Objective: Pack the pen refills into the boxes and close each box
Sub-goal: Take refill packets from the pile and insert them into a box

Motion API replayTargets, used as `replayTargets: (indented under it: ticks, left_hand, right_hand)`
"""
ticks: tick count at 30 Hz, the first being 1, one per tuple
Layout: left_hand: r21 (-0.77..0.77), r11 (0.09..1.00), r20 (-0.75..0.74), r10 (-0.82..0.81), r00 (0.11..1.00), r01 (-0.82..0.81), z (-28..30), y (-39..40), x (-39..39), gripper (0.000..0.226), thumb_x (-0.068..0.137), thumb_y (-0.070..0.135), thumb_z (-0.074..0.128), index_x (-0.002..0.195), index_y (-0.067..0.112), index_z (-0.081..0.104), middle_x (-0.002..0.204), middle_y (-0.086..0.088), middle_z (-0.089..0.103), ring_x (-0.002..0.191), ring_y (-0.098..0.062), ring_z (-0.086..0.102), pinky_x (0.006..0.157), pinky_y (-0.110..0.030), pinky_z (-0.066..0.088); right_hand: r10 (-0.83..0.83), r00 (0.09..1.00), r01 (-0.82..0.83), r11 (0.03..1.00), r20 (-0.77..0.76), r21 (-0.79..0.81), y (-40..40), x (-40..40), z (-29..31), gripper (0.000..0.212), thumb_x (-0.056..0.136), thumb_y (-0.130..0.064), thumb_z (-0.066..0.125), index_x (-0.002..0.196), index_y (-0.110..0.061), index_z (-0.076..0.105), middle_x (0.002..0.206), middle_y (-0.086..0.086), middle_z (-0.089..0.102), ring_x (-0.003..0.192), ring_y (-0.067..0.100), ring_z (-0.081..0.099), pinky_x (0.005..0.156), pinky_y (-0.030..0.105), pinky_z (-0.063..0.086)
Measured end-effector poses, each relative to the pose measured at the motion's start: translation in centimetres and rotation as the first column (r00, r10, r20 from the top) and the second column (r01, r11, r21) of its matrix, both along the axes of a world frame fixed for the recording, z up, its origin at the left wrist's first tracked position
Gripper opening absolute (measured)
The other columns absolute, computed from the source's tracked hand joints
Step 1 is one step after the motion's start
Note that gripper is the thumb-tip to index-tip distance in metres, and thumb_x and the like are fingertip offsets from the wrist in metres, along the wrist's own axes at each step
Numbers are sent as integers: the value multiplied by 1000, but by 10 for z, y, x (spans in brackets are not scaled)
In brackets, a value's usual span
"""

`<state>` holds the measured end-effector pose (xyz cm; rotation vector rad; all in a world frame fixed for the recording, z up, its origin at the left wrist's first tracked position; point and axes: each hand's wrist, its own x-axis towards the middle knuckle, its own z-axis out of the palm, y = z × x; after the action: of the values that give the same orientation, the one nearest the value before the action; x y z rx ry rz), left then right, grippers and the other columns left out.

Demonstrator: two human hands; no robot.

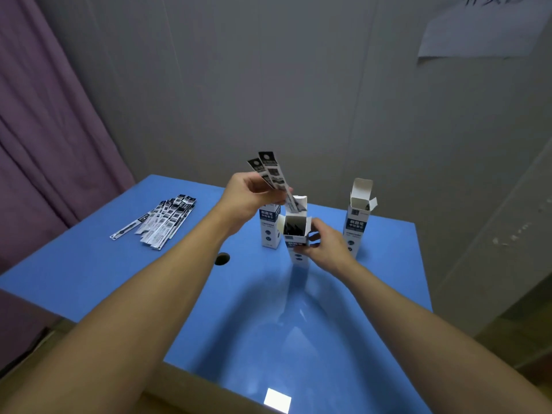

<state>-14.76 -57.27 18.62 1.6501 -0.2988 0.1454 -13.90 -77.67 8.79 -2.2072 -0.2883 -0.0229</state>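
Pinched between the thumb and curled fingers of the left hand (248, 194), a small bunch of packaged pen refills (273, 174) tilts down toward the mouth of the open box (295, 234) standing upright near the middle of the blue table (89, 264). The refills' upper ends fan out above the hand, while their lower ends reach the box's raised top flap; whether they have entered the opening cannot be told. The right hand (324, 245) grasps that same box from its right side, thumb and fingers curled round the upper part of the carton, just below the rim. Dark packets already show inside the opening.

Just behind this box and touching the view of the left hand stands a second box (270, 228), upright, its top hidden by the hand and the refills. A third box (358, 225) stands well to the right, upright, with its lid flap lifted straight up and side tabs spread open.

On the table's left side, well apart from the boxes, lies a loose pile of refills (162, 224), fanned out flat in their printed sleeves. A small round hole (222, 258) in the tabletop sits beside the left forearm. A purple curtain (44, 130) hangs at left, and a paper sheet (484, 28) is stuck on the grey wall at upper right.
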Motion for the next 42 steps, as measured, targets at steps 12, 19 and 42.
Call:
replayTargets:
  ticks: [12, 19, 42]
  left_hand:
    - [204, 979, -11, -24, 1000, 26, -3, -11, 4, 24, 85, -5, 72, 94, 18, 76, 95, -4, 77, 92, -20, 73, 91, -36, 57]
    - [248, 968, 48, -64, 997, 50, -6, -27, 8, 21, 86, -6, 69, 100, 9, 74, 98, -1, 77, 96, -14, 72, 84, -24, 54]
    - [603, 795, 5, 80, 997, -67, -38, -24, 21, 12, 87, 20, 74, 91, 31, 72, 106, 9, 52, 101, -19, 50, 93, -38, 50]
  right_hand:
    - [-18, 1000, 18, 1000, 2, -13, -10, 7, -1, 48, 77, -22, 84, 119, -23, 60, 108, -7, 63, 100, 19, 62, 88, 39, 55]
    - [1, 1000, -1, 1000, 1, -6, -8, 6, -6, 47, 78, -22, 84, 118, -21, 59, 107, -6, 63, 100, 19, 62, 87, 38, 56]
    - [1, 1000, -1, 1000, -1, 28, -11, 8, -5, 48, 77, -22, 84, 119, -18, 60, 100, -10, 61, 95, 16, 63, 84, 33, 56]
